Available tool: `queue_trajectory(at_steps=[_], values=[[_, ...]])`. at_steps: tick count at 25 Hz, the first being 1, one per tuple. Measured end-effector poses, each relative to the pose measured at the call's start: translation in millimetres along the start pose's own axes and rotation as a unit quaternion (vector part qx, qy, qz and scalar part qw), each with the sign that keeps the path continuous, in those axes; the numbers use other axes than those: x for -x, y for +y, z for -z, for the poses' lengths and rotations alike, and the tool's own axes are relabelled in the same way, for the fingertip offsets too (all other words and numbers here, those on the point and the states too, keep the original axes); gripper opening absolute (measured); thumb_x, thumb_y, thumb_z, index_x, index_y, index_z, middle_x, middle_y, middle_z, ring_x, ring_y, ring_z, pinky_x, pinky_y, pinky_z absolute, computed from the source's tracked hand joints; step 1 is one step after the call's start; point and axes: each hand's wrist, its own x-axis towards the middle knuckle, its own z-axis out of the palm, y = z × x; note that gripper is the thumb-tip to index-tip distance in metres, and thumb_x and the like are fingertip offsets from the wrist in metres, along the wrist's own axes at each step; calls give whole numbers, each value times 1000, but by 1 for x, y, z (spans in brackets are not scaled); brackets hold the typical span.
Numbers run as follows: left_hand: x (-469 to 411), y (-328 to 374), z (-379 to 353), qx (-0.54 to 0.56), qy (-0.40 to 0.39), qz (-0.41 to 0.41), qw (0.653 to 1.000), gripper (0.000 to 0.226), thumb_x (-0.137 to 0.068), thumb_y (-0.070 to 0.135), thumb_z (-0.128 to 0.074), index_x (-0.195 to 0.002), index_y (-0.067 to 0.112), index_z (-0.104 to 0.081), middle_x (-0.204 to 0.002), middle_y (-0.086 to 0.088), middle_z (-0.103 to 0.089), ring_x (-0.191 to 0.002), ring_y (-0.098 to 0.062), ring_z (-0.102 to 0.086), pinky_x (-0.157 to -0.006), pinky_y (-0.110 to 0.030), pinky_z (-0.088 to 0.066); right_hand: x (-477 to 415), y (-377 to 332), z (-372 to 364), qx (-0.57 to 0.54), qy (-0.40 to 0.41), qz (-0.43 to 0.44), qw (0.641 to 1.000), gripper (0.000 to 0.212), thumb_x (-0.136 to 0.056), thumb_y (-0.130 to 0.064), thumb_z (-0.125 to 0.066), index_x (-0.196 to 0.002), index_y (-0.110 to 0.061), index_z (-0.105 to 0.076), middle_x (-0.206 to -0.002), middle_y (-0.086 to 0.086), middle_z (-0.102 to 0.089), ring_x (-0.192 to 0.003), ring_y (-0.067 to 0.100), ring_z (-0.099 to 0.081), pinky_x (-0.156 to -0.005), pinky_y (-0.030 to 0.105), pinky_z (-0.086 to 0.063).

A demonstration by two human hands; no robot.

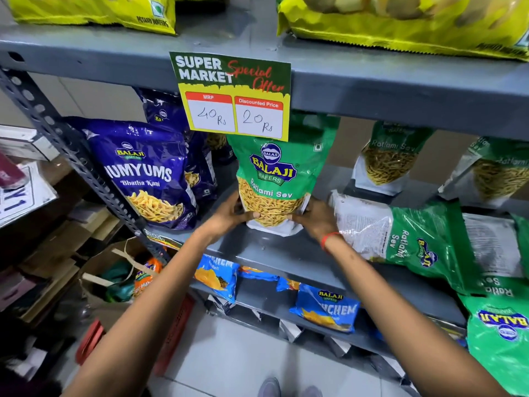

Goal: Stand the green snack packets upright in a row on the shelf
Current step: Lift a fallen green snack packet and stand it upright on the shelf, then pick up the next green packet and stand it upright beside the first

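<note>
A green Ratlami Sev packet (274,179) stands upright at the front of the grey middle shelf (286,253). My left hand (232,214) grips its lower left corner and my right hand (313,219) grips its lower right corner. Two more green packets stand upright further back, one (392,159) right of centre and one (492,173) at the far right. Another green packet (409,239) lies flat on the shelf by my right wrist. One more green packet (501,333) lies upside down at the right edge.
Blue Humyums packets (143,173) stand left of the held packet. A price card (233,96) hangs from the upper shelf over its top. Yellow wafer bags (400,24) sit above, blue packets (326,310) below. A slotted steel upright (74,156) runs down the left.
</note>
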Motion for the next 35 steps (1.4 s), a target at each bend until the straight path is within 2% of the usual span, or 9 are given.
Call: queue_trajectory(at_steps=[4, 8, 11, 14, 17, 23, 27, 32, 35], values=[[21, 4, 4, -13, -18, -15, 1000, 70, -82, 8, -67, -141, 18, -31, -130, 4, -52, -115, -6, -52, -86, -3, -45, 19, -2, -9, 28, 5, -2, 1000, 39, -78, -16, -72, -113, -5, -60, -114, 20, -68, -102, 34, -64, -86, 39, -52], [29, 17, -6, -31, 3, -22, 999, 73, -79, 8, -71, -139, 15, -29, -132, 3, -48, -126, -16, -45, -107, -26, -35, 20, -2, -4, 17, 0, -16, 1000, 39, -80, -16, -69, -115, 0, -58, -119, 23, -65, -107, 37, -62, -92, 47, -50], [37, 23, -19, -112, 115, -12, 987, 105, -75, 27, -76, -148, 10, -4, -156, -6, -22, -143, -20, -21, -112, -24, -20, 23, 1, 2, -3, -3, -17, 1000, 33, -81, -11, -66, -111, 0, -58, -116, 22, -67, -107, 37, -62, -94, 48, -50], [50, 27, -51, -258, 253, -98, 927, 109, -78, 47, -65, -146, 1, 7, -158, -18, 6, -146, -20, 5, -118, -32, -3, 32, 9, 28, 26, 22, 4, 999, 38, -81, -14, -67, -116, -5, -56, -118, 19, -67, -110, 34, -62, -97, 45, -49], [50, 43, -122, -329, 290, -206, 875, 94, -88, 46, -53, -147, 4, 7, -156, -11, 14, -145, -16, 13, -119, -33, 3, 43, 49, 83, 125, 81, 49, 988, 42, -84, -22, -63, -123, -7, -53, -126, 19, -61, -117, 35, -55, -98, 39, -43], [36, 47, -181, -435, 366, -159, 807, 78, -93, 46, -40, -146, -1, -8, -156, -22, -11, -145, -26, -4, -119, -47, -9, 33, 108, 128, 328, 39, 73, 941, 56, -94, -37, -44, -138, -4, -35, -149, 15, -36, -138, 28, -32, -116, 42, -19], [30, 45, -247, -473, 244, -201, 822, 79, -89, 54, -35, -147, 5, -11, -156, -10, -8, -145, -27, -6, -119, -42, 1, 33, 153, 166, 377, 55, 91, 920, 52, -95, -41, -38, -135, -8, -40, -145, 14, -43, -137, 27, -35, -117, 49, -14], [20, 37, -309, -531, 53, -204, 821, 75, -85, 44, -56, -145, 11, -27, -157, -7, -20, -146, -31, -15, -120, -47, -9, 17, 172, 205, 388, 40, 82, 917, 45, -94, -33, -41, -129, -4, -44, -138, 18, -48, -132, 30, -38, -116, 49, -20], [19, 39, -313, -549, 114, -249, 790, 55, -74, 16, -75, -124, 2, -56, -136, -12, -56, -127, -32, -52, -104, -49, -43, 8, 170, 211, 385, 35, 83, 918, 41, -93, -28, -43, -124, -2, -47, -133, 20, -51, -127, 34, -43, -114, 48, -25]])
